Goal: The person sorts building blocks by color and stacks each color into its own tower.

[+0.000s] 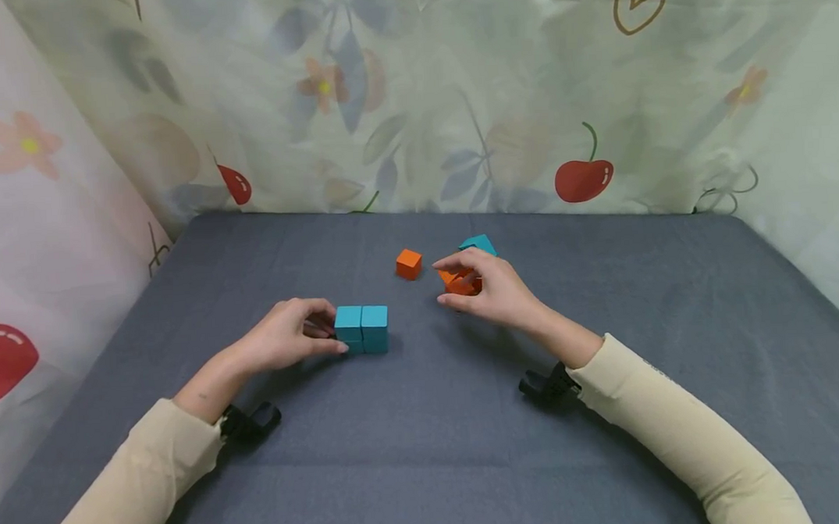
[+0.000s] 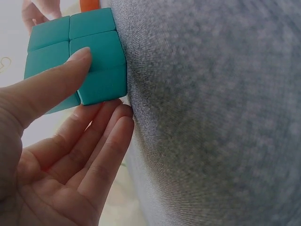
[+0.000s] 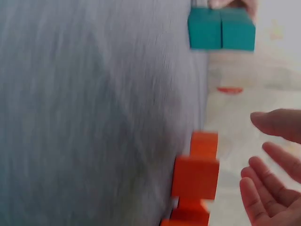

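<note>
A compact stack of teal blocks (image 1: 362,329), two wide and two high, stands on the grey cloth left of centre. My left hand (image 1: 292,334) grips it from the left, thumb across the near face; the left wrist view shows that thumb lying over the teal blocks (image 2: 99,52) with the fingers around the far side. My right hand (image 1: 494,286) hovers over a group of orange blocks (image 1: 459,285), thumb and fingers apart, nothing between them. In the right wrist view the right hand (image 3: 275,197) is beside the orange blocks (image 3: 195,176). Part of the group is hidden by the hand.
A single orange cube (image 1: 409,265) lies between the stack and the group. Just behind my right hand a teal piece (image 1: 480,244) shows. The grey cloth (image 1: 427,441) covers the table; a printed curtain (image 1: 426,97) rises along its back edge.
</note>
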The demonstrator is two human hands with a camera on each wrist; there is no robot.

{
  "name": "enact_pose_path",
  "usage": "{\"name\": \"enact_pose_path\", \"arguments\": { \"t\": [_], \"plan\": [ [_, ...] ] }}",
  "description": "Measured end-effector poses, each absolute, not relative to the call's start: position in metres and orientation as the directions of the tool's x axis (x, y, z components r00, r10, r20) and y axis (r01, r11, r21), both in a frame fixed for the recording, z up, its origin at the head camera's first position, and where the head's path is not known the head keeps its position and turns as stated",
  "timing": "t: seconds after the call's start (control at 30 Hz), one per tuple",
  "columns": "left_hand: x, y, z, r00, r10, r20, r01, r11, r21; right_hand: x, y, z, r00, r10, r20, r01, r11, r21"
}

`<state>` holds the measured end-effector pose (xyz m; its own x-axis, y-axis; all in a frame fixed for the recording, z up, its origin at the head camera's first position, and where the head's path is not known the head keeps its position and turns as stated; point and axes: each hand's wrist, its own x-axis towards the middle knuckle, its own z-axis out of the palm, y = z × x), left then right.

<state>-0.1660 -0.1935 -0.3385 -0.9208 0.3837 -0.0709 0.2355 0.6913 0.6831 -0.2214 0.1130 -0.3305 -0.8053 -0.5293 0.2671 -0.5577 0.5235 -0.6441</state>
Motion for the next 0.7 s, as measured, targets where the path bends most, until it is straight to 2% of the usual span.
{"name": "enact_pose_path", "arguments": {
  "t": [0.43,0.7],
  "plan": [
    [-0.166,-0.195,-0.338,-0.919,0.389,-0.069,0.236,0.681,0.693,-0.245,0.134,-0.331,-0.838,-0.468,0.28,-0.526,0.554,-0.646],
    [-0.167,-0.194,-0.339,-0.919,0.388,-0.063,0.238,0.677,0.696,-0.26,0.138,-0.336,-0.888,-0.384,0.253,-0.447,0.59,-0.673]
  ]
}}
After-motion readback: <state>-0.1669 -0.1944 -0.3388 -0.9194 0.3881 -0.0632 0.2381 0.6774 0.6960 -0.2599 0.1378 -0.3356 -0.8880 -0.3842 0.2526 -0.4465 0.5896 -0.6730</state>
